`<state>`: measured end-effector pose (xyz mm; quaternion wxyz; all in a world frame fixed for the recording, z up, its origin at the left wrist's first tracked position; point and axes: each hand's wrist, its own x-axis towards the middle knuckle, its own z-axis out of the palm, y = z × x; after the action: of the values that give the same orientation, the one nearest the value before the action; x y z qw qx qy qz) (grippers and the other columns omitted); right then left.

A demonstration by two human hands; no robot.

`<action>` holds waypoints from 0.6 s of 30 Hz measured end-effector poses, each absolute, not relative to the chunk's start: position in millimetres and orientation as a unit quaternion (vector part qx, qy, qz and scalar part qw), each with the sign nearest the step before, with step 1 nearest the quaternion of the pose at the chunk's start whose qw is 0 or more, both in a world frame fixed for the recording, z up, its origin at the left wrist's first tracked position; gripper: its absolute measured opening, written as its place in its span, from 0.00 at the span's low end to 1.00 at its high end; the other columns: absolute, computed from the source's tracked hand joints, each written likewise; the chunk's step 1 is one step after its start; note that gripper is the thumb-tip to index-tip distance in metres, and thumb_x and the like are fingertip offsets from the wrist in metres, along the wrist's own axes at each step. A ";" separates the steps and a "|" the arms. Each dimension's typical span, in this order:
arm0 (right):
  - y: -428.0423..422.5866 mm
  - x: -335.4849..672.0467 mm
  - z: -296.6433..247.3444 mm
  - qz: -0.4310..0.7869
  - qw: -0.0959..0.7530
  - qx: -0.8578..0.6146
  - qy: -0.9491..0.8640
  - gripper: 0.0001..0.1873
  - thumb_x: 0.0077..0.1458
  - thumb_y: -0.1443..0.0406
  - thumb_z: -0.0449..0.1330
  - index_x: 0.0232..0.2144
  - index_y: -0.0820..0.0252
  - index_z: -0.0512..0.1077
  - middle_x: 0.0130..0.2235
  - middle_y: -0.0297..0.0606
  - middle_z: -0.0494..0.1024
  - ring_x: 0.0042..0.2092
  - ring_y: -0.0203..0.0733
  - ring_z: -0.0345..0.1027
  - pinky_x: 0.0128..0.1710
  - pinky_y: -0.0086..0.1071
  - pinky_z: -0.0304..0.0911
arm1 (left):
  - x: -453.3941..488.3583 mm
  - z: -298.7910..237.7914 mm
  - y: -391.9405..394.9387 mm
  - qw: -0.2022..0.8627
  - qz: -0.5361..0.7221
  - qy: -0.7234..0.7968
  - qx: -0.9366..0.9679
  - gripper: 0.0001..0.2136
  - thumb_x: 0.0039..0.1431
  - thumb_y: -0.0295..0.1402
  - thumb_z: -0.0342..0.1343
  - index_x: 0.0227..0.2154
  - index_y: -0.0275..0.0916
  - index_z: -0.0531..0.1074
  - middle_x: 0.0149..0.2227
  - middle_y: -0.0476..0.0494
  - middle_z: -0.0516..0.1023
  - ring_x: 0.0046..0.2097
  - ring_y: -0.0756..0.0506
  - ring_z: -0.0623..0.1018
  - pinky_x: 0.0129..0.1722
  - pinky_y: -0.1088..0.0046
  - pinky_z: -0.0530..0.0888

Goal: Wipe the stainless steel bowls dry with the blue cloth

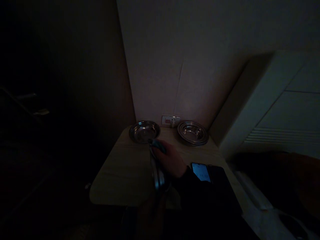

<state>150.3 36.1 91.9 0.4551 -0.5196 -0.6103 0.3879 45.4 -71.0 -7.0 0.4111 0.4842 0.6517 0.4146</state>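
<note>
A shiny metal bowl (158,176) is tilted up on its edge above the table front, seen nearly side-on. My right hand (171,160) is closed at its far rim, with a bunched teal piece (158,145) that looks like a cloth under the fingers. At the near end of the bowl, my left hand (151,211) grips it from below; deep shadow hides most of its fingers. Beyond my hands, a metal bowl (144,132) lies at the back left of the table. To its right sits a stack of metal bowls (193,133).
The pale wooden table (115,176) meets the wall at the back. A socket panel (170,120) with a plug is fixed there. Right of my forearm lie a lit phone (201,172) and a dark flat item (222,181). A pale headboard-like panel (282,113) stands at right.
</note>
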 end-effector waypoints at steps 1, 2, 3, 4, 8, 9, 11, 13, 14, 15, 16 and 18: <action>27.7 151.5 87.1 0.375 0.475 -0.515 -0.607 0.16 0.52 0.66 0.54 0.44 0.61 0.71 0.42 0.39 0.77 0.45 0.44 0.69 0.49 0.41 0.62 | 46.1 -4.9 -69.4 0.408 0.416 0.651 0.486 0.20 0.44 0.49 0.56 0.34 0.38 0.78 0.38 0.38 0.80 0.42 0.37 0.77 0.42 0.65 0.74; 16.1 153.0 80.8 0.363 0.494 -0.511 -0.603 0.20 0.52 0.65 0.55 0.48 0.60 0.68 0.47 0.39 0.74 0.50 0.44 0.66 0.53 0.42 0.58 | 46.5 -2.2 -67.2 0.404 0.414 0.656 0.484 0.20 0.45 0.49 0.55 0.34 0.38 0.77 0.38 0.37 0.80 0.42 0.38 0.77 0.42 0.65 0.74; 2.8 154.4 73.6 0.351 0.509 -0.508 -0.599 0.24 0.51 0.65 0.56 0.52 0.58 0.65 0.53 0.40 0.69 0.55 0.45 0.61 0.56 0.42 0.54 | 46.4 0.7 -64.7 0.401 0.410 0.663 0.481 0.21 0.46 0.48 0.54 0.35 0.38 0.77 0.39 0.37 0.79 0.42 0.38 0.77 0.42 0.65 0.74; -10.6 155.5 66.5 0.344 0.516 -0.508 -0.598 0.28 0.50 0.66 0.56 0.56 0.56 0.61 0.58 0.39 0.64 0.59 0.45 0.55 0.59 0.42 0.49 | 45.6 3.7 -62.1 0.398 0.407 0.674 0.471 0.21 0.47 0.48 0.53 0.35 0.37 0.77 0.39 0.36 0.79 0.42 0.38 0.77 0.42 0.65 0.74; -37.0 153.8 53.5 0.347 0.513 -0.504 -0.603 0.36 0.49 0.67 0.57 0.60 0.52 0.53 0.63 0.36 0.52 0.63 0.43 0.44 0.61 0.42 0.44 | 39.6 12.4 -55.4 0.401 0.388 0.673 0.485 0.20 0.48 0.47 0.52 0.36 0.36 0.76 0.36 0.37 0.79 0.40 0.38 0.78 0.40 0.63 0.74; -33.3 151.9 55.6 0.349 0.512 -0.500 -0.606 0.36 0.49 0.67 0.58 0.60 0.53 0.53 0.63 0.37 0.53 0.63 0.44 0.45 0.61 0.42 0.45 | 38.6 13.3 -55.6 0.404 0.392 0.671 0.483 0.20 0.48 0.47 0.52 0.36 0.36 0.76 0.37 0.37 0.79 0.40 0.37 0.77 0.40 0.64 0.74; -15.0 147.2 64.9 0.344 0.516 -0.490 -0.612 0.33 0.48 0.67 0.58 0.57 0.56 0.58 0.60 0.39 0.59 0.61 0.45 0.50 0.60 0.41 0.47 | 38.3 13.6 -58.0 0.409 0.405 0.670 0.469 0.21 0.47 0.48 0.53 0.36 0.37 0.76 0.38 0.37 0.79 0.42 0.37 0.77 0.41 0.64 0.74; 10.9 142.8 76.3 0.348 0.513 -0.479 -0.621 0.25 0.49 0.67 0.57 0.51 0.58 0.66 0.52 0.40 0.70 0.55 0.45 0.60 0.56 0.41 0.53 | 39.5 12.4 -61.1 0.410 0.414 0.671 0.458 0.21 0.46 0.48 0.54 0.36 0.37 0.76 0.39 0.37 0.79 0.43 0.37 0.77 0.43 0.63 0.73; 24.1 141.5 80.6 0.364 0.504 -0.472 -0.625 0.20 0.49 0.67 0.56 0.47 0.58 0.70 0.46 0.38 0.74 0.50 0.44 0.65 0.53 0.40 0.56 | 40.0 11.6 -62.3 0.406 0.419 0.675 0.452 0.20 0.46 0.47 0.54 0.36 0.37 0.76 0.39 0.37 0.79 0.43 0.36 0.77 0.43 0.62 0.73; 36.0 141.2 83.2 0.391 0.498 -0.468 -0.617 0.15 0.50 0.67 0.56 0.41 0.58 0.73 0.40 0.36 0.77 0.44 0.42 0.68 0.49 0.39 0.60 | 40.2 10.6 -63.1 0.402 0.426 0.679 0.442 0.20 0.46 0.47 0.53 0.35 0.36 0.76 0.39 0.36 0.79 0.43 0.36 0.77 0.44 0.61 0.72; 45.9 141.9 83.5 0.425 0.497 -0.466 -0.597 0.11 0.49 0.67 0.56 0.36 0.58 0.75 0.34 0.33 0.77 0.39 0.41 0.69 0.45 0.37 0.62 | 39.8 9.5 -63.6 0.399 0.433 0.682 0.434 0.20 0.47 0.47 0.53 0.35 0.35 0.76 0.38 0.36 0.79 0.43 0.36 0.77 0.44 0.61 0.72; 58.0 146.9 76.9 0.481 0.517 -0.469 -0.531 0.06 0.47 0.64 0.59 0.27 0.60 0.75 0.26 0.31 0.76 0.33 0.39 0.69 0.37 0.33 0.64 | 37.1 7.0 -64.6 0.386 0.457 0.680 0.423 0.20 0.49 0.47 0.52 0.34 0.36 0.76 0.37 0.38 0.80 0.43 0.36 0.76 0.45 0.61 0.72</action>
<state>146.9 58.0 76.9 0.5171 -0.4687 -0.5306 0.4810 37.1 -64.6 7.0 0.3864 0.4232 0.6802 0.4570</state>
